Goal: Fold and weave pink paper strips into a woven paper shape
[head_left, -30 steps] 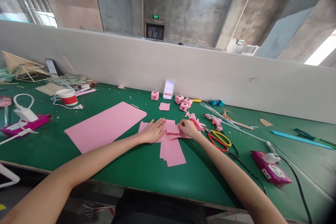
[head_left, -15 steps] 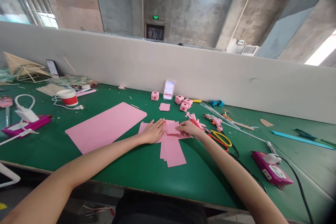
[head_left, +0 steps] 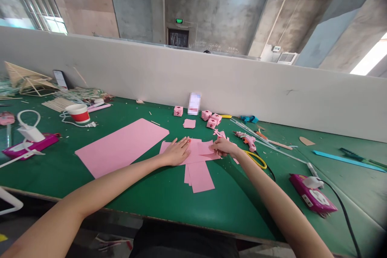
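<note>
My left hand (head_left: 177, 151) lies flat with its fingers stretched out on a pink paper sheet (head_left: 185, 161). To its right, my right hand (head_left: 223, 146) pinches the edge of a small pink paper piece (head_left: 205, 148) above that sheet. Just below, several pink paper strips (head_left: 203, 177) lie overlapped on the green table. Beyond the hands sit a small stack of pink paper squares (head_left: 189, 123) and several folded pink paper cubes with dark openings, one cube (head_left: 178, 111) apart from the others (head_left: 212, 117). Yellow-handled scissors (head_left: 256, 160) lie partly hidden behind my right forearm.
Large pink sheets (head_left: 121, 145) lie at left, near a paper cup (head_left: 78, 113) and a magenta power strip (head_left: 32, 145). A pink glue gun (head_left: 248, 141) is at right, with another power strip (head_left: 313, 195). A phone (head_left: 194, 103) leans on the grey partition (head_left: 272, 88).
My right hand has moved right, drawing the small pink paper piece with it across the sheet. The red-handled scissors are now covered by my right arm. My left hand stays put.
</note>
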### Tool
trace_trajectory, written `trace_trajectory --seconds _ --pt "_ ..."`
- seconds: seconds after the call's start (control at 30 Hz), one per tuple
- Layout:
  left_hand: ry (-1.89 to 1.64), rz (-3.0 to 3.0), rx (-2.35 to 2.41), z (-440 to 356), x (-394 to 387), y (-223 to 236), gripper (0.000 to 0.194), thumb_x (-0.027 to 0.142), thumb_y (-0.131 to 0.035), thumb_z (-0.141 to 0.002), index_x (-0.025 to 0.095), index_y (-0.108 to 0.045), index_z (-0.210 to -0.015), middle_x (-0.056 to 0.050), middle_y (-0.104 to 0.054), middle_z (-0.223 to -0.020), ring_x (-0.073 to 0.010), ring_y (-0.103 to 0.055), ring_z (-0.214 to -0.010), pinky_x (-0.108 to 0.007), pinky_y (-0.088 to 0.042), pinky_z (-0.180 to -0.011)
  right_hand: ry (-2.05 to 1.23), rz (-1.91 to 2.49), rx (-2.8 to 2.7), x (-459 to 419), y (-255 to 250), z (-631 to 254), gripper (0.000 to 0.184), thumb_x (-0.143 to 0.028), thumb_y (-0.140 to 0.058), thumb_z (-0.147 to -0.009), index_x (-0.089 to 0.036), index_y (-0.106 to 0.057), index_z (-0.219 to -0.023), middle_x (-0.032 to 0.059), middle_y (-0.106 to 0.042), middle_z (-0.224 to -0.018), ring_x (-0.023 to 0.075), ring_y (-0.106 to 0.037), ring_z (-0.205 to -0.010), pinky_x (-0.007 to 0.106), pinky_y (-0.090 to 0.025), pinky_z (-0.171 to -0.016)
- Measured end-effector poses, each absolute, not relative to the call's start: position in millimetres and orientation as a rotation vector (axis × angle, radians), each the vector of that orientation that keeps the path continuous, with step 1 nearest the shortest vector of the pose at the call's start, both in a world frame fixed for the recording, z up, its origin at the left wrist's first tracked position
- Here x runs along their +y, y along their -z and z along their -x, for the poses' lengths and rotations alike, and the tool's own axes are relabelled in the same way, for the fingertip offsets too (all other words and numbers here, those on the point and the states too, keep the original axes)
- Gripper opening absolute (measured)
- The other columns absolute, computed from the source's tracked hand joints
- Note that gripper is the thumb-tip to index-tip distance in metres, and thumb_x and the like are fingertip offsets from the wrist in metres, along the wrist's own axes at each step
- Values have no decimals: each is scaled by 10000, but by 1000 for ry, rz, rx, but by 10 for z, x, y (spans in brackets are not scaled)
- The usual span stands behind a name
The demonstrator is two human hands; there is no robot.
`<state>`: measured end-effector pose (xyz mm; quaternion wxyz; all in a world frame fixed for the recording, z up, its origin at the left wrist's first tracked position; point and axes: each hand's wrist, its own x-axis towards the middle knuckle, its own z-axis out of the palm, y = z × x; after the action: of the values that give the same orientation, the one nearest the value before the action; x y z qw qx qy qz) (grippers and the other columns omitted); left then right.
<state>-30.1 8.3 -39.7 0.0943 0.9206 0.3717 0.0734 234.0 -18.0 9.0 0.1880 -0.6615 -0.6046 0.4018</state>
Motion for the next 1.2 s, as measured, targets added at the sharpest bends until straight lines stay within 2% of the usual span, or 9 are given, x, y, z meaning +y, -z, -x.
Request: trace_trajectory --seconds 0.1,0.2,0.27,0.33,0.43,0.53,0.67,0.87,1.2 --pt "-241 -2716 1022 330 67 347 760 627 -266 -938 163 -192 -1535 -141 -151 -1600 -289 -133 -1484 -541 -85 -1170 -768 1985 -1885 -180 -94 -2348 286 -333 -649 -777 -168 -566 -559 25 -572 -468 116 -499 -407 218 -328 -395" --pt "-306 -2686 1010 351 57 315 843 676 -371 -886 177 -174 -1536 -151 -194 -1594 -311 -176 -1472 -536 -115 -1165 -180 2086 -1954 -230 -81 -2230 112 -267 -672 -767 -161 -635 -757 114 -698 -802 222 -649 -717 267 -433 -567" --pt "-342 -2664 1035 353 58 315 821 645 -391 -894 168 -186 -1530 -157 -240 -1582 -315 -215 -1461 -528 -142 -1162 97 2091 -1953 -291 -69 -2102 155 -224 -632 -812 -148 -636 -947 176 -678 -998 290 -653 -877 330 -466 -671" --pt "-382 -2652 1039 347 61 326 763 597 -379 -919 163 -205 -1523 -158 -273 -1572 -315 -250 -1450 -525 -159 -1159 210 1958 -2020 -357 -48 -1961 185 -185 -568 -864 -151 -619 -1039 188 -635 -1106 302 -632 -968 362 -477 -747" --pt "-480 -2637 1010 334 62 341 681 542 -336 -952 152 -247 -1503 -160 -322 -1552 -308 -304 -1428 -523 -199 -1148 150 1591 -2218 -424 17 -1765 243 -233 -568 -894 -178 -602 -1128 149 -619 -1157 296 -572 -1086 389 -472 -882" --pt "-590 -2574 1010 328 53 338 628 482 -332 -966 126 -282 -1481 -171 -376 -1523 -298 -385 -1384 -480 -289 -1120 16 1341 -2379 -436 102 -1620 372 -221 -638 -842 -151 -577 -1203 142 -605 -1244 298 -531 -1162 420 -436 -986" --pt "-678 -2406 1046 341 46 315 586 375 -348 -966 118 -257 -1485 -186 -492 -1435 -278 -486 -1312 -419 -405 -1048 -251 1296 -2304 -424 196 -1525 340 -278 -571 -898 -163 -574 -1218 131 -640 -1216 271 -569 -1151 422 -458 -968" --pt "-756 -2293 947 366 40 275 535 303 -317 -967 187 -225 -1482 -129 -504 -1440 -214 -495 -1313 -396 -416 -1055 -398 1264 -2148 -429 317 -1488 653 -423 -693 -793 -209 -451 -1361 133 -527 -1387 290 -485 -1285 466 -407 -1034" --pt "-844 -2342 939 347 -21 237 476 328 -280 -987 166 -318 -1433 -142 -491 -1446 -217 -467 -1335 -408 -400 -1083 -444 1356 -2080 -479 284 -1459 455 -394 -688 -802 -184 -539 -1177 122 -653 -1182 265 -617 -1081 421 -477 -901"
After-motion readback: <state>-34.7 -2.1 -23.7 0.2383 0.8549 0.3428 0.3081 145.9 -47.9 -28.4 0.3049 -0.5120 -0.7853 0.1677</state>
